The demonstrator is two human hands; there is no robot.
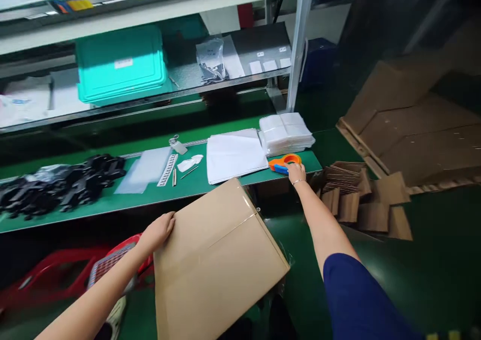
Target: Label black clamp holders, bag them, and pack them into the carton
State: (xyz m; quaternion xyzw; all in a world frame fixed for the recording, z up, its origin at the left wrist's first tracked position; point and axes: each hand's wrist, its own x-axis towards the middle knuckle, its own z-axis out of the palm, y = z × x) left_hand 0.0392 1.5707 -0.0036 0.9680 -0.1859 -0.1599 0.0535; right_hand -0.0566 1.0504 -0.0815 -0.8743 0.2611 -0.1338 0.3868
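Observation:
A brown cardboard box (pixel 218 260), taped along its seam, stands in front of me below the green bench. My left hand (pixel 160 229) lies against its left edge, fingers curled over the cardboard. Reaching out to the bench's front edge, my right hand (pixel 296 172) has its fingers closed on an orange and blue tape dispenser (pixel 282 162). The fingertips are partly hidden by the dispenser.
On the green bench (pixel 150 194) lie white sheets (pixel 233 155), a stack of clear bags (pixel 285 132), black parts (pixel 63 182) and small tools. A teal bin (pixel 122 64) sits on the shelf. Flat cardboard pieces (pixel 361 199) lie right. A red stool (pixel 108 265) stands lower left.

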